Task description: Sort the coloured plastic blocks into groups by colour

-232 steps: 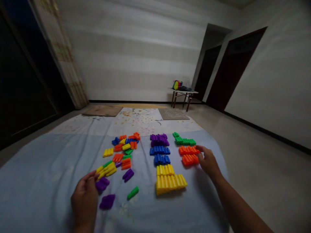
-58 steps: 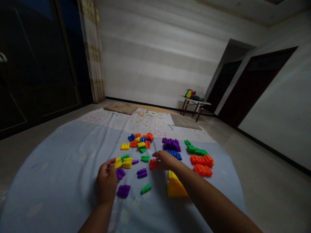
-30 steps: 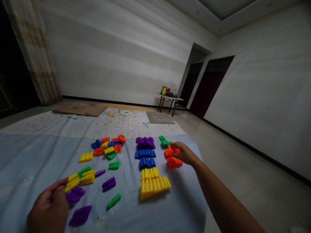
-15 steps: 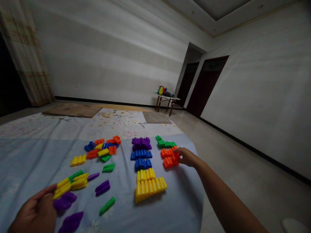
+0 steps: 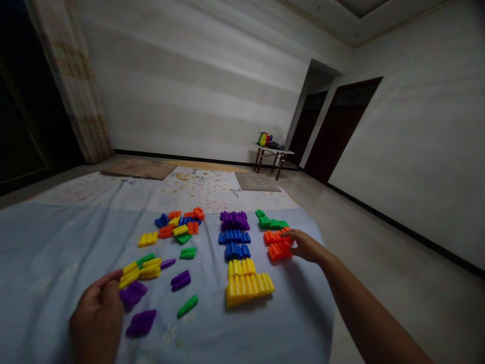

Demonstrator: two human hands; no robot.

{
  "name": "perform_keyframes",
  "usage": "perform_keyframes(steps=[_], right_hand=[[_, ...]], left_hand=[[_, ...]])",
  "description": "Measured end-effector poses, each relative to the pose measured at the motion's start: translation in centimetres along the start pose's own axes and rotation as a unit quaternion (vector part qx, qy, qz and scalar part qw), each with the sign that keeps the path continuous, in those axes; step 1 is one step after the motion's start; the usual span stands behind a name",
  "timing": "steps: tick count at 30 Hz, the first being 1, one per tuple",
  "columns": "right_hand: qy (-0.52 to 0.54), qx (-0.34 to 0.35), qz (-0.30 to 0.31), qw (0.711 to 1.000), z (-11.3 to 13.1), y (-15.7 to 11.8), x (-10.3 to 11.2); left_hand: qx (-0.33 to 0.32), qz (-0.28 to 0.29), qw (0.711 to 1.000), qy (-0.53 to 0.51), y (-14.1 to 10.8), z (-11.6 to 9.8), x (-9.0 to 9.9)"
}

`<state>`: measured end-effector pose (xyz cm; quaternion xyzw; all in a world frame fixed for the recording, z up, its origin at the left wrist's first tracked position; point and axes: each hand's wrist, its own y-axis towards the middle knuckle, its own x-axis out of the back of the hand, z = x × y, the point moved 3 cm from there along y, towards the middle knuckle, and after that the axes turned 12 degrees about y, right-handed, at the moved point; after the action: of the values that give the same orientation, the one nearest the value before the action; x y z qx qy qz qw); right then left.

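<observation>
My left hand (image 5: pixel 97 314) is closed at the near left, thumb and forefinger pinching the end of a yellow toy piece (image 5: pixel 129 277) made of joined plastic tubes. More yellow pieces (image 5: pixel 150 269), a green one (image 5: pixel 145 258) and purple pieces (image 5: pixel 132 293) lie close by it. On the right, my right hand (image 5: pixel 306 246) has its fingers curled at the end of two rows of orange toy pieces (image 5: pixel 279 250); its fingertips partly hide the upper row's end. Green pieces (image 5: pixel 273 223) sit just behind the orange ones.
Purple (image 5: pixel 234 220), blue (image 5: pixel 237 251) and yellow blocks (image 5: pixel 250 288) form a column mid-cloth. A mixed heap (image 5: pixel 180 230) lies left of it. The cloth (image 5: pixel 212 333) has a rounded right edge. Two mats (image 5: pixel 140 169) and a small table (image 5: pixel 273 149) are farther back.
The view has turned left, so everything sits farther right in the picture. Both hands stay at the same pieces; the lower orange row looks slightly straighter beside my right hand.
</observation>
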<state>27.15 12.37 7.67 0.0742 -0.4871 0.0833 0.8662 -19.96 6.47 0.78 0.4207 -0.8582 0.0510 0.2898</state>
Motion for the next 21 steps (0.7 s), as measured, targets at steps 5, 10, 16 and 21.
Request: perform_keyframes(steps=[5,10,16,21], right_hand=[[0.053,0.077,-0.027,0.995,4.5,1.1,-1.3],[0.091,0.149,0.03,0.984,12.2,3.0,-6.3],[-0.038,0.187,0.119,0.974,19.8,5.9,-12.4],[-0.084,0.184,0.134,0.97,22.3,8.6,-15.8]], left_hand=[[-0.023,0.009,0.999,-0.023,-0.6,-0.9,0.4],[-0.017,0.013,0.999,-0.036,-0.3,-0.1,0.0],[-0.021,0.007,0.999,-0.038,-0.4,-0.3,0.2],[-0.015,0.007,0.999,-0.035,-0.3,-0.4,0.3]])
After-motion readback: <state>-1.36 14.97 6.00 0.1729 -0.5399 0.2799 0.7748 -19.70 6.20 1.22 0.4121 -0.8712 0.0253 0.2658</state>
